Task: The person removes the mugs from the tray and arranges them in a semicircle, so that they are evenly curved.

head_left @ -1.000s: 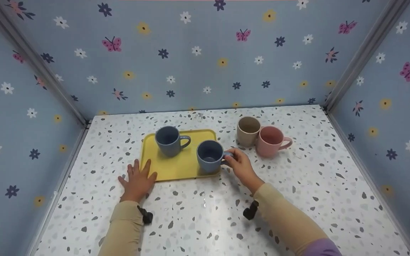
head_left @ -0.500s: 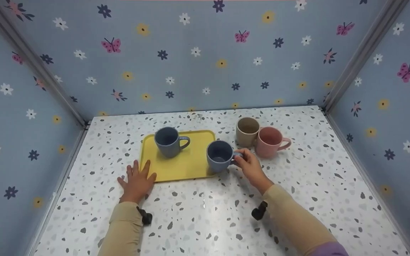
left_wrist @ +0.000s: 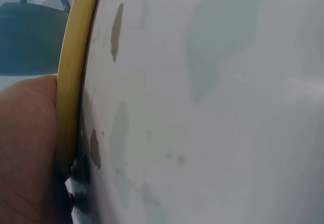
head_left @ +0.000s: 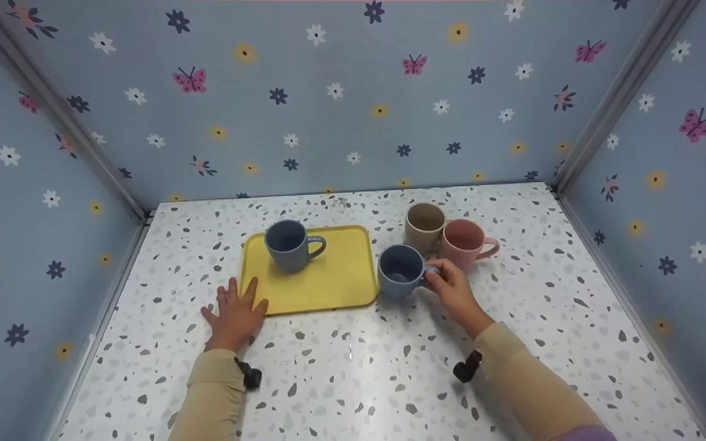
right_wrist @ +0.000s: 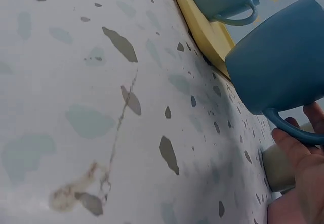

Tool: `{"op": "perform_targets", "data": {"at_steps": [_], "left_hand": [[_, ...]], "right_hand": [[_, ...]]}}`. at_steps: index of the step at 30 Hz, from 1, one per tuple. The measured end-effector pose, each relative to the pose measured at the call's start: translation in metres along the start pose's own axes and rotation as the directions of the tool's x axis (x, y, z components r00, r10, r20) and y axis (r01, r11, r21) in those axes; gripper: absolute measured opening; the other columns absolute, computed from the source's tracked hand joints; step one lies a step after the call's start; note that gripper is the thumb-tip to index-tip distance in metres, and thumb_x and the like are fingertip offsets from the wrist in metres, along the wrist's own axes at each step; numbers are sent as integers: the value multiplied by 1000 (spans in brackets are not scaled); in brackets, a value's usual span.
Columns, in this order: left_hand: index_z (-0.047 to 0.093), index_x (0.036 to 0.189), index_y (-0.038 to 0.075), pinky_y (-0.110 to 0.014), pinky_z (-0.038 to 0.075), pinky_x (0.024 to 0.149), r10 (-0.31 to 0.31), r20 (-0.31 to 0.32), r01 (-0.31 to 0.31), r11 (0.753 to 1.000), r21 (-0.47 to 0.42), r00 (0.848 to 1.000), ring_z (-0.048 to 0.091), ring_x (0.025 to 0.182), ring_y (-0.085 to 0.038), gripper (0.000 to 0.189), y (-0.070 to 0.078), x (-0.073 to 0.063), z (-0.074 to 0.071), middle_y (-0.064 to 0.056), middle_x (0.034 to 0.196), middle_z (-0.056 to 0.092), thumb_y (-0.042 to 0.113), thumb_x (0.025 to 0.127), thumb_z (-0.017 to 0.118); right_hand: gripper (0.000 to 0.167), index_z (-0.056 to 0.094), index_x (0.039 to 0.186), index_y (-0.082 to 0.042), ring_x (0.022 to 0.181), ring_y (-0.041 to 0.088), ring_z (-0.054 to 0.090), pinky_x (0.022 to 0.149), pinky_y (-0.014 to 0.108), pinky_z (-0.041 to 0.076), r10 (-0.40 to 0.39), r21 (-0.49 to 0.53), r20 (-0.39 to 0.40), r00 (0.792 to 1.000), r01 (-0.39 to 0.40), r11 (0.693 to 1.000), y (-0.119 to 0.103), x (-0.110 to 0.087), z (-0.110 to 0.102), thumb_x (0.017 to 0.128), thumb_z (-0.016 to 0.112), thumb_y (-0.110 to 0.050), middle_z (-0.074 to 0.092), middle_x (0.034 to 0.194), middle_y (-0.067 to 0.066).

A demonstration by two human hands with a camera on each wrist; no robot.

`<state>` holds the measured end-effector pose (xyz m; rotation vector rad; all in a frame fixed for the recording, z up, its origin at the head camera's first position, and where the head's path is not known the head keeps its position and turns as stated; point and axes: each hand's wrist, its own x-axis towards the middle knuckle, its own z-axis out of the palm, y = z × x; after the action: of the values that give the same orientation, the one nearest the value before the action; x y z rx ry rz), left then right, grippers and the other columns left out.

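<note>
My right hand [head_left: 454, 294] pinches the handle of a blue mug [head_left: 399, 272], which is upright just past the right edge of the yellow tray [head_left: 341, 269]. In the right wrist view that blue mug [right_wrist: 283, 57] shows a shadow on the speckled table beneath it. A second blue mug [head_left: 288, 246] stands on the tray's left half, handle to the right. My left hand [head_left: 235, 315] lies with fingers spread at the tray's front left corner, fingertips on its rim. The left wrist view catches the tray's edge [left_wrist: 71, 82] beside part of that hand.
Close behind the held mug stand a beige mug [head_left: 425, 225] and a pink mug [head_left: 463, 242], side by side, the pink one's handle to the right. The speckled table [head_left: 341, 380] is bounded by a flowered back wall [head_left: 322, 122] and two side walls.
My right hand has carried the blue mug rightward, from over the tray's right end to beyond its edge, nearer the beige and pink mugs. My left hand has stayed at the tray's corner.
</note>
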<state>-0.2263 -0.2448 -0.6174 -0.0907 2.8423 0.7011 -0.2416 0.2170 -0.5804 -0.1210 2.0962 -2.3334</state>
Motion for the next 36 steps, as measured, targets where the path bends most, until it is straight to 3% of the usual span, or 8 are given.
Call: {"op": "perform_targets", "data": {"at_steps": [5,16,22,31,36], "left_hand": [[12,164,21,-79,-22,100,-2,6,2,1000,3,1000,-21,148,-51,72,0,0,-1,-24,166,-14,57,105,32],[14,164,20,-81,-19,101,2,-7,-2,1000,5,1000,-17,149,-52,70,3,-2,-3,-25,166,-11,54,106,34],[15,164,20,-81,-19,101,1,-9,-1,1000,11,1000,-16,149,-52,70,4,-3,-4,-25,166,-10,53,106,34],[14,164,21,-80,-19,102,-1,-5,1,1000,4,1000,-17,149,-51,70,5,-3,-2,-25,166,-11,54,106,34],[14,164,21,-79,-19,102,-7,-3,7,1000,3,1000,-17,149,-51,70,5,-3,-2,-24,166,-11,54,106,34]], "right_hand": [[11,56,112,7,97,13,68,95,40,56,43,-74,-49,998,-47,996,-2,-2,-14,103,53,2,63,106,13],[19,56,115,7,98,14,66,92,40,57,34,-192,-15,999,-36,981,-6,-4,-45,104,55,-8,63,109,16],[20,55,116,9,100,18,67,95,44,55,60,-172,7,998,-58,983,-8,-8,-57,103,56,-6,62,115,23],[27,54,121,6,115,29,62,97,36,54,90,-205,23,996,-83,975,-15,-15,-75,104,58,-14,58,124,22],[26,54,123,5,115,25,63,97,33,55,103,-208,12,995,-99,973,-15,-16,-84,104,57,-13,59,125,20]]}}
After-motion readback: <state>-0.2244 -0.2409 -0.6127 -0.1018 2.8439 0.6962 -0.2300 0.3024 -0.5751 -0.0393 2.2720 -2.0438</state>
